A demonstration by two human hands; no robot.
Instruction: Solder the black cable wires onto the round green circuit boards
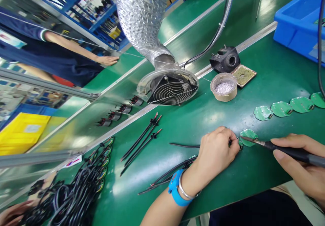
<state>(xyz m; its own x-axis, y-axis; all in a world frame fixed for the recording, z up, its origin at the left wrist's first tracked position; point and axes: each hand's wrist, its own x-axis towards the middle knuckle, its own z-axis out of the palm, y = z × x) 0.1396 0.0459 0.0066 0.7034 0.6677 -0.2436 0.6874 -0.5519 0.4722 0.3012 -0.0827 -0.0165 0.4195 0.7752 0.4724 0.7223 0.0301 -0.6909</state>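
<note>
Blue wristband (176, 187) sat nearest. Left hand (218, 148): grip pinched narrow, apparently on black cable (184, 145), just left of round green circuit board (251, 138) on tabletop (203, 192). Right hand (308, 177), farther off, held soldering iron (299, 154), long axis left-right, tip over board.

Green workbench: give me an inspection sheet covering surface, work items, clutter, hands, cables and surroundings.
Surface: green workbench, glossy, with light reflections.
Work items: soldering iron, tip at a round circuit board; row of boards at right.
Clutter: tan cup of silvery bits beside a black stand with sponge.
Hands: left hand closed on a black cable; right hand grips the soldering iron.
Cables: three red-ended cables lie mid-bench; black cable bundle at left.
Surroundings: silver duct with fan grille; blue bin at right; co-worker's hand across the bench.
</note>
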